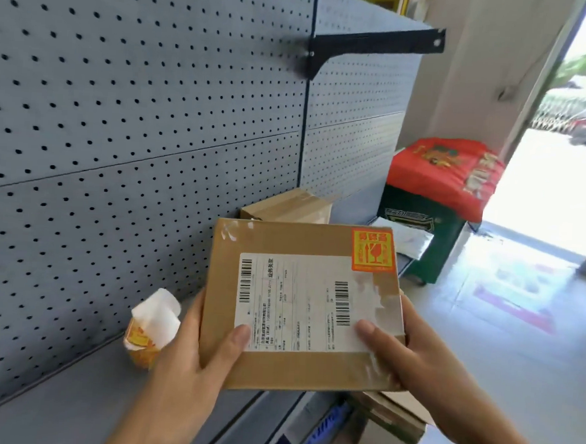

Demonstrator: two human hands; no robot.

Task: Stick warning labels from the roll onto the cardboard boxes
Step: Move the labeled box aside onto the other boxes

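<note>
A flat brown cardboard box [304, 243] is held level above the grey shelf edge. It bears a white shipping label and an orange warning label [373, 250] stuck on its far right corner. My left hand [194, 353] grips its near left edge, thumb on the white label. My right hand [404, 348] grips the near right corner, thumb on top. The roll of orange labels [149, 329], with white backing paper sticking up, stands on the shelf [68, 397] just left of my left hand. A second taped cardboard box [291, 206] sits on the shelf behind the held one.
A grey pegboard wall [137, 109] backs the shelf, with a black bracket [374, 48] above. More boxes [392, 430] lie lower right. A red-covered green stand [441, 183] is by the bright doorway.
</note>
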